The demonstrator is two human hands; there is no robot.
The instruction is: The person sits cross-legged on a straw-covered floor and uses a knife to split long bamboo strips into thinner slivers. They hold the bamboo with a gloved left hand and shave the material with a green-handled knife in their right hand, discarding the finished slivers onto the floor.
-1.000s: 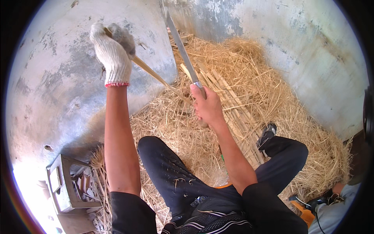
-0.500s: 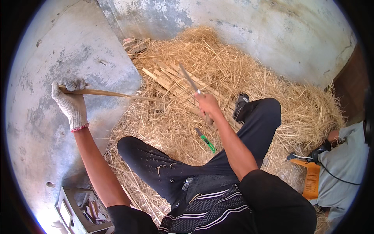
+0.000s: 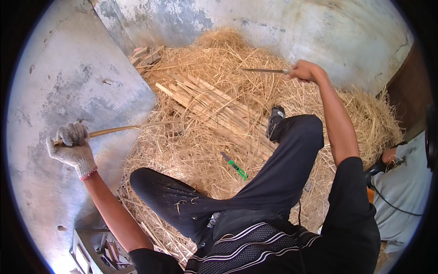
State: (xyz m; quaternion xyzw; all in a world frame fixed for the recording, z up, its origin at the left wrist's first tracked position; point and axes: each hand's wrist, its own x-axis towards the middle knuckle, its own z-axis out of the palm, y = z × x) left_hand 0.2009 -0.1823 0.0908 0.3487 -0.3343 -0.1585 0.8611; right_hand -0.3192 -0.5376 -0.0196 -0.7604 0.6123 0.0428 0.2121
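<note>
The left hand (image 3: pixel 73 145), in a whitish knitted glove, curls firmly around one end of a long, thin, tan wooden strip (image 3: pixel 119 129) extending rightward. The bare right hand (image 3: pixel 306 71) grips a narrow grey metal-bladed knife (image 3: pixel 265 70) pointing left, well apart from the strip. Flat pale wooden slats (image 3: pixel 213 107) and a green-handled cutter (image 3: pixel 236 167) lie on loose golden straw (image 3: pixel 182 155).

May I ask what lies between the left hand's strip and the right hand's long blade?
In the head view, loose flat strips on straw lie between the held strip and the blade.
</note>
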